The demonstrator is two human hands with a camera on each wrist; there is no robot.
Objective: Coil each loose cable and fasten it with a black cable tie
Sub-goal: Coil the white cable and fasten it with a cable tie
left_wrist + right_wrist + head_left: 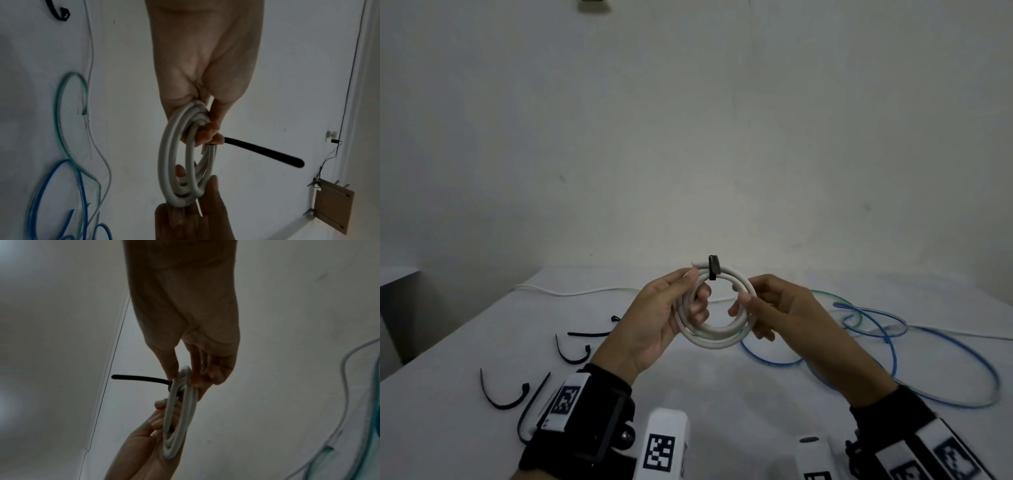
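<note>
The white worktop (722, 394) carries the loose items. On its right side lies an uncoiled blue cable (893, 346), with a green cable (839, 298) and a thin white cable (571, 293) running behind the hands. On its left side lie several spare black cable ties (500, 401), curved and apart from one another.

The coiled white cable (714, 334) is held above the worktop, between both hands, with its loops upright and facing the head camera. The left hand (654, 322) grips the left side of the coil; thumb and fingers are curled around the loops. The right hand (777, 311) grips the right side of the coil, thumb in front and fingers behind. Both grips are closed on the coil.

A black cable tie (714, 269) wraps the top of the coil. Its free tail (263, 151) projects away from the loops.
</note>
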